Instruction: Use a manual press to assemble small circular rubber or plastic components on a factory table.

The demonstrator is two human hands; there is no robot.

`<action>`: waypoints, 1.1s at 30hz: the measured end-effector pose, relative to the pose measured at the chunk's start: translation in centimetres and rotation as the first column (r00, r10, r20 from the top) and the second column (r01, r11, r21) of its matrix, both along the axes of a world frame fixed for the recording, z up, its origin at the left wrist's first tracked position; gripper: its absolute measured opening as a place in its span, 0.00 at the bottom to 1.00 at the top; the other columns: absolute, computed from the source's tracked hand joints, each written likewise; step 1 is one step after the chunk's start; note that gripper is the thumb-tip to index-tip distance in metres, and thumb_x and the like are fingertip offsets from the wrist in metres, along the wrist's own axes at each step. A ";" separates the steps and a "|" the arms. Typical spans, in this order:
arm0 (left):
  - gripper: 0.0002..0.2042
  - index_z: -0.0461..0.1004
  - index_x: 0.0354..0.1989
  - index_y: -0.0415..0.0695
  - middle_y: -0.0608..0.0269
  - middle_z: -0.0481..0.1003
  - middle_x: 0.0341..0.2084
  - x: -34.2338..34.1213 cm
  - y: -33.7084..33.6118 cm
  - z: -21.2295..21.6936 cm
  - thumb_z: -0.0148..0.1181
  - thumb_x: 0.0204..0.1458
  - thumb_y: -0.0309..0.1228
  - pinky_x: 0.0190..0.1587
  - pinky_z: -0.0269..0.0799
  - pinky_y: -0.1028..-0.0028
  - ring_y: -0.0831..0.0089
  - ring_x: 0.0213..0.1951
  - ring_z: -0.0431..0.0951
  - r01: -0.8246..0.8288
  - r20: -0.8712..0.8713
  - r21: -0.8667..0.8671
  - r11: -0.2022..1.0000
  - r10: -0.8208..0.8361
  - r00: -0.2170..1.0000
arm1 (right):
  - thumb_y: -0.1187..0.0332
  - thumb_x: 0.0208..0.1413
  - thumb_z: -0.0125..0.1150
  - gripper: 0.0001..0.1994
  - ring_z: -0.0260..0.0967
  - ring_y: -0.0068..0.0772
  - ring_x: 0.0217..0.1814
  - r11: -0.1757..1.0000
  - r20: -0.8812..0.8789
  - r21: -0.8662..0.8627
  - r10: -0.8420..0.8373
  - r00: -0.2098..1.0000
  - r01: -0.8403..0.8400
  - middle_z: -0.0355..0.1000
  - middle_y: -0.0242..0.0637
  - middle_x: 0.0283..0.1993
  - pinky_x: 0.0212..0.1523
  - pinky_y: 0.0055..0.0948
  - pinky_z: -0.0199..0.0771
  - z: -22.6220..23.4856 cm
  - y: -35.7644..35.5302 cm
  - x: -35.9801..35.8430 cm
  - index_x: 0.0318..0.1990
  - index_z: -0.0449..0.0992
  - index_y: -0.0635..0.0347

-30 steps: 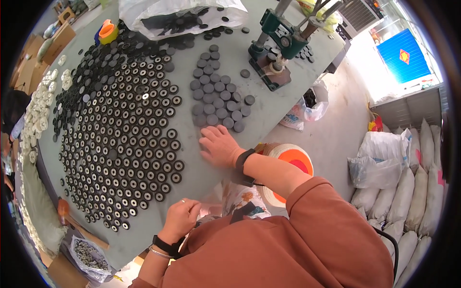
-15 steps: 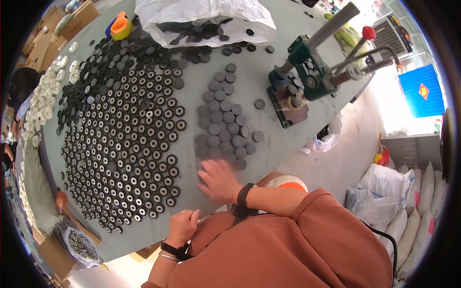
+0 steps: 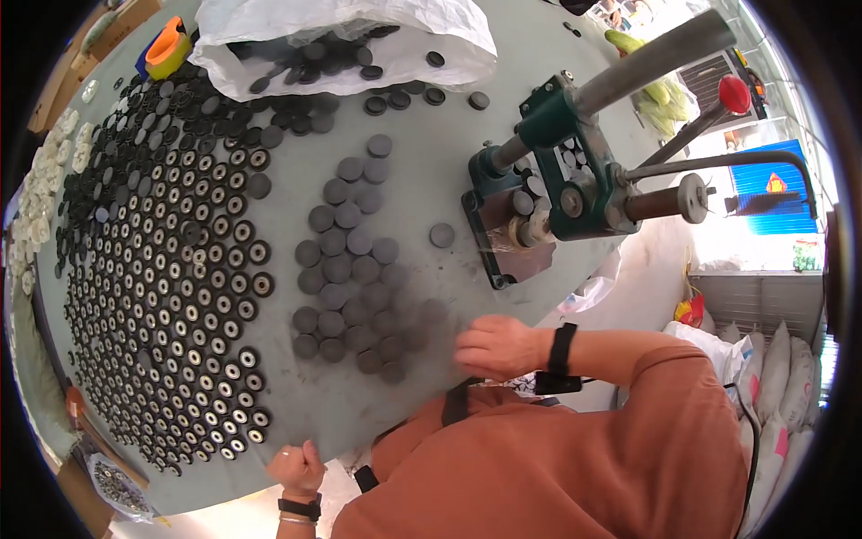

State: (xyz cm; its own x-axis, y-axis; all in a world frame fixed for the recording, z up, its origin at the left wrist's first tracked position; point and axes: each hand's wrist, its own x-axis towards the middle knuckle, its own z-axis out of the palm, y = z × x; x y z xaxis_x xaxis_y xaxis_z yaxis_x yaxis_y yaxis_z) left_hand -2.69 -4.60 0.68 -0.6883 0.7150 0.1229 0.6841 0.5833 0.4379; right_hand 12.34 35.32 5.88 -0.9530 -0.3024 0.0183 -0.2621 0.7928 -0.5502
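My right hand (image 3: 499, 348) hovers or rests at the table's near side, just right of a loose group of flat grey round caps (image 3: 348, 215). Its fingers are curled together, and anything under them is hidden. The caps nearest that hand look smeared. At the table's near edge my left hand (image 3: 296, 469) is closed in a loose fist, thumb up, with nothing seen in it. It is nearest the lower end of a wide field of black rings with metal centres (image 3: 212, 319). One single grey cap (image 3: 442, 235) lies apart, toward the press.
A green hand press (image 3: 575, 162) with a red-knobbed lever stands at the right. At the back, a white bag (image 3: 449, 31) spills black caps. An orange and yellow tape dispenser (image 3: 168, 49) sits far left. White sacks (image 3: 770, 431) line the floor at right.
The view has shifted, moving the table's contents leftward. My right hand has moved off the lower caps to the right, its spread fingers now curled. My left hand stays closed near the edge.
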 end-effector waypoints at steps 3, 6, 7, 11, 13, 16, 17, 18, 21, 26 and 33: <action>0.20 0.55 0.09 0.47 0.60 0.57 0.07 0.2 0.0 -0.4 0.57 0.48 0.29 0.14 0.49 0.63 0.59 0.10 0.59 -0.008 -0.044 0.034 0.999 0.009 0.999 | 0.67 0.43 0.63 0.13 0.65 0.38 0.39 0.986 -0.028 0.118 -0.118 0.993 0.121 0.68 0.35 0.41 0.39 0.34 0.66 -0.2 3.0 4.2 0.38 0.71 0.54; 0.19 0.55 0.10 0.45 0.58 0.57 0.08 0.8 -0.6 -0.7 0.56 0.49 0.28 0.15 0.49 0.62 0.58 0.11 0.59 -0.060 -0.064 0.063 0.996 0.064 0.996 | 0.66 0.40 0.66 0.17 0.64 0.41 0.42 0.924 -0.123 0.236 -0.280 0.952 0.302 0.66 0.37 0.43 0.42 0.37 0.65 -1.0 5.9 7.2 0.41 0.71 0.55; 0.19 0.56 0.10 0.45 0.58 0.58 0.09 1.0 -0.7 -0.9 0.55 0.50 0.27 0.15 0.49 0.61 0.57 0.12 0.59 -0.096 -0.090 0.074 0.993 0.103 0.991 | 0.66 0.40 0.66 0.17 0.64 0.41 0.42 0.924 -0.133 0.238 -0.275 0.952 0.300 0.66 0.37 0.43 0.42 0.37 0.65 -1.5 7.0 7.9 0.41 0.71 0.55; 0.18 0.57 0.11 0.42 0.56 0.58 0.09 1.1 -1.1 -1.4 0.53 0.52 0.24 0.17 0.47 0.62 0.58 0.12 0.59 -0.171 -0.107 0.066 0.983 0.177 0.978 | 0.65 0.39 0.66 0.20 0.61 0.45 0.47 0.867 -0.233 0.275 -0.359 0.904 0.416 0.64 0.40 0.46 0.47 0.41 0.61 -3.7 9.7 10.0 0.42 0.70 0.56; 0.18 0.57 0.12 0.41 0.56 0.59 0.09 0.9 -0.5 -1.5 0.51 0.54 0.25 0.17 0.48 0.63 0.59 0.12 0.59 -0.196 -0.085 0.084 0.977 0.203 0.976 | 0.64 0.38 0.66 0.20 0.61 0.44 0.48 0.863 -0.285 0.289 -0.336 0.898 0.415 0.64 0.39 0.46 0.48 0.42 0.60 -3.8 9.9 10.1 0.42 0.70 0.56; 0.18 0.57 0.13 0.40 0.57 0.60 0.09 1.1 -0.1 -1.5 0.49 0.57 0.26 0.18 0.48 0.65 0.62 0.13 0.58 -0.224 -0.074 0.103 0.969 0.232 0.970 | 0.62 0.39 0.66 0.20 0.61 0.43 0.48 0.865 -0.323 0.274 -0.329 0.887 0.421 0.64 0.39 0.46 0.47 0.42 0.60 -4.6 10.1 10.2 0.41 0.70 0.56; 0.18 0.57 0.13 0.40 0.57 0.60 0.09 1.2 -0.1 -1.4 0.49 0.57 0.26 0.18 0.48 0.65 0.63 0.13 0.58 -0.231 -0.083 0.098 0.968 0.239 0.967 | 0.62 0.39 0.65 0.19 0.61 0.43 0.48 0.865 -0.330 0.272 -0.329 0.885 0.422 0.64 0.39 0.46 0.47 0.41 0.60 -4.6 9.9 10.2 0.41 0.70 0.56; 0.18 0.56 0.13 0.39 0.57 0.58 0.09 1.3 0.2 -1.5 0.49 0.57 0.26 0.18 0.48 0.66 0.64 0.12 0.56 -0.235 -0.107 0.114 0.965 0.247 0.963 | 0.61 0.40 0.65 0.19 0.62 0.42 0.47 0.864 -0.348 0.266 -0.326 0.879 0.426 0.64 0.38 0.45 0.45 0.40 0.60 -4.6 10.0 10.1 0.41 0.71 0.56; 0.18 0.56 0.13 0.39 0.56 0.56 0.09 1.4 0.2 -1.2 0.49 0.57 0.26 0.18 0.48 0.65 0.63 0.13 0.56 -0.268 -0.178 0.096 0.959 0.281 0.943 | 0.61 0.40 0.64 0.18 0.62 0.42 0.46 0.869 -0.385 0.246 -0.319 0.866 0.430 0.65 0.37 0.44 0.44 0.38 0.60 -4.5 10.0 9.6 0.40 0.71 0.55; 0.16 0.58 0.13 0.40 0.53 0.59 0.10 1.0 0.0 -1.9 0.52 0.52 0.24 0.18 0.50 0.62 0.57 0.14 0.59 -0.268 -0.296 0.018 0.963 0.261 0.919 | 0.63 0.39 0.64 0.17 0.63 0.43 0.46 0.862 -0.407 0.248 -0.321 0.855 0.441 0.66 0.37 0.44 0.43 0.39 0.61 -4.6 9.5 9.3 0.39 0.72 0.55; 0.18 0.62 0.09 0.44 0.57 0.64 0.09 1.1 2.3 0.0 0.59 0.47 0.31 0.17 0.58 0.62 0.56 0.14 0.65 -0.335 -0.351 0.080 0.939 0.341 0.872 | 0.67 0.39 0.58 0.18 0.59 0.52 0.45 0.885 -0.394 0.235 -0.292 0.871 0.403 0.62 0.46 0.44 0.44 0.49 0.58 -5.7 9.6 9.6 0.40 0.67 0.61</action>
